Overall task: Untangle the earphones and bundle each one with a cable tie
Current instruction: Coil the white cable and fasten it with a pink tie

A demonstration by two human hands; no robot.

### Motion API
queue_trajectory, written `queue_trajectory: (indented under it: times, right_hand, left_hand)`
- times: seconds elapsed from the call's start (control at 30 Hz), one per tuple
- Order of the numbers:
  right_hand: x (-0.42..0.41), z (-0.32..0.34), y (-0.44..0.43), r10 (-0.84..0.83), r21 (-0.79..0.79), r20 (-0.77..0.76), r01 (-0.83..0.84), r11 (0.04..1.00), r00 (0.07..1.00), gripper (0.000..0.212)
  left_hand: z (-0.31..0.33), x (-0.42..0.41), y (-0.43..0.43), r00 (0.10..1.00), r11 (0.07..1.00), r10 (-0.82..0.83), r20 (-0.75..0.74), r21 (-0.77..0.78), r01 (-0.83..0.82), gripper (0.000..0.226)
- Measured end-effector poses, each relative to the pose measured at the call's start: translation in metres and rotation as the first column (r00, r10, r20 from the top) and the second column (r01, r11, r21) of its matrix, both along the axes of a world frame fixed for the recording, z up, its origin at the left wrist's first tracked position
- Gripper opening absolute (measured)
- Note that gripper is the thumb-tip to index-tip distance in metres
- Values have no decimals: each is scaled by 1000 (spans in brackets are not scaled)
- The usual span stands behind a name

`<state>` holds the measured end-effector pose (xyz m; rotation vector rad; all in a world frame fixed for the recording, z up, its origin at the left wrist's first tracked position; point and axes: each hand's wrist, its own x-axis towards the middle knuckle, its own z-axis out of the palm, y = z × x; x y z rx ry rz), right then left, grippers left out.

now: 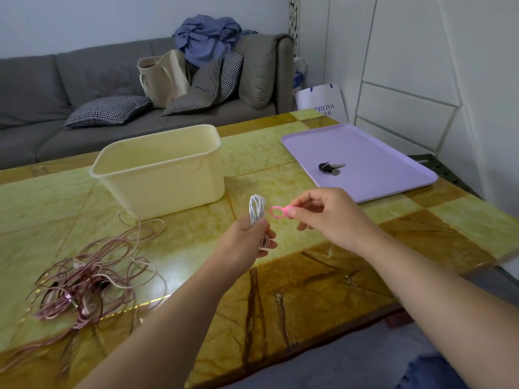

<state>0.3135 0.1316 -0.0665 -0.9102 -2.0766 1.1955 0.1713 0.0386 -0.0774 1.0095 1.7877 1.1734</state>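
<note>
My left hand (247, 242) grips a coiled white earphone (256, 209) upright above the table's middle; its loops stick out above my fist and a bit hangs below. My right hand (331, 217) pinches a pink cable tie (278, 212) between thumb and forefinger, its loop end pointing left, a short gap from the white coil. A tangled heap of pink earphones (90, 279) lies on the table at the left, with plugs and earbuds mixed into the strands.
A cream plastic bin (160, 169) stands behind the hands. A lilac tray (362, 153) at the right rear carries keys (330, 167). The green and amber table (309, 290) ends near my lap. A grey sofa with cushions, bag and clothes is behind.
</note>
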Motion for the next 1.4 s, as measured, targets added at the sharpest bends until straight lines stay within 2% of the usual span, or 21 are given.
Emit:
queue_trajectory:
  times: [0.07, 0.2, 0.4, 0.53, 0.7, 0.87, 0.97, 1.1, 1.4]
  right_hand:
    - [-12, 3, -12, 64, -85, -27, -66, 994, 998, 8]
    - [-37, 10, -29, 139, -197, -109, -158, 968, 984, 13]
    - [-71, 11, -61, 281, 55, 4, -281, 958, 960, 15]
    - [-92, 11, -74, 300, 110, -3, -298, 948, 954, 19]
    - [-111, 12, -75, 302, 187, -19, -293, 938, 953, 17]
    - [-128, 9, -79, 309, 363, 66, -312, 878, 949, 18]
    - [-135, 7, -79, 315, 459, 141, -344, 819, 938, 19]
    - [-137, 6, -81, 316, 560, 193, -369, 742, 929, 21]
    - [-131, 4, -79, 296, 572, 174, -341, 746, 939, 23]
  left_hand:
    - [3, -2, -6, 995, 998, 13, 98, 53, -18, 25]
    - [9, -17, -27, 990, 985, 74, 122, 144, -92, 28]
    - [11, -44, -67, 962, 967, 136, 238, 179, -181, 30]
    - [14, -63, -78, 917, 945, 209, 340, 173, -279, 29]
    - [15, -79, -81, 878, 940, 190, 440, 177, -293, 26]
    - [19, -90, -85, 728, 931, 175, 663, 130, -342, 24]
    - [19, -94, -87, 713, 930, 196, 673, 103, -352, 23]
    - [16, -97, -88, 750, 928, 236, 617, 86, -363, 24]
    - [12, -94, -83, 773, 939, 211, 599, 96, -331, 27]
